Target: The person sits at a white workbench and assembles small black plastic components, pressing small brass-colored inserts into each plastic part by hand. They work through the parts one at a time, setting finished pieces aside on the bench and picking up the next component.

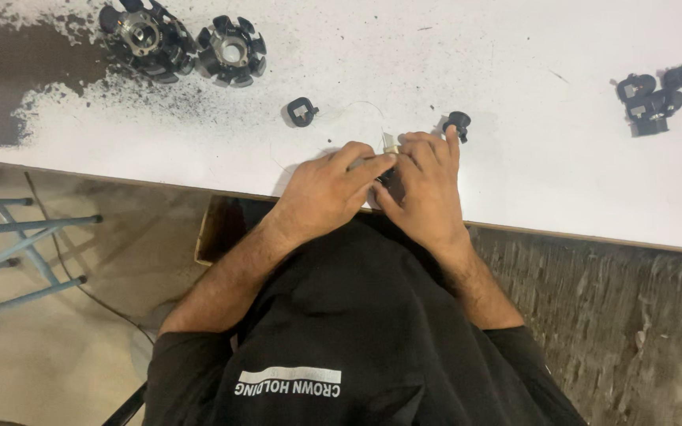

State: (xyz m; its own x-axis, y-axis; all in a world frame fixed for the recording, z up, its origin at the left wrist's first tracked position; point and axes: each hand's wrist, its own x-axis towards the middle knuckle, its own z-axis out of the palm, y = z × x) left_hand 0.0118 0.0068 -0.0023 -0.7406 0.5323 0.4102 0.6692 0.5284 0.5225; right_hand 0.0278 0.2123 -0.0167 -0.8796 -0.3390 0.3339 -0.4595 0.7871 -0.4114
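Note:
My left hand (325, 189) and my right hand (424, 185) meet at the near edge of the white table (515, 63). Together they pinch a small black part with a pale tip (389, 147); most of it is hidden under my fingers. A thin wire (361, 104) loops from the hands across the table. A small black plastic piece (301, 111) lies just beyond my left hand. Another small black piece (459, 123) sits at my right fingertips.
Two round black-and-metal toothed cores (145, 35) (232, 51) stand at the far left amid dark dust. A cluster of small black pieces (655, 95) lies at the right. A cardboard box (219, 229) sits under the table edge; blue stool legs (17, 252) at left.

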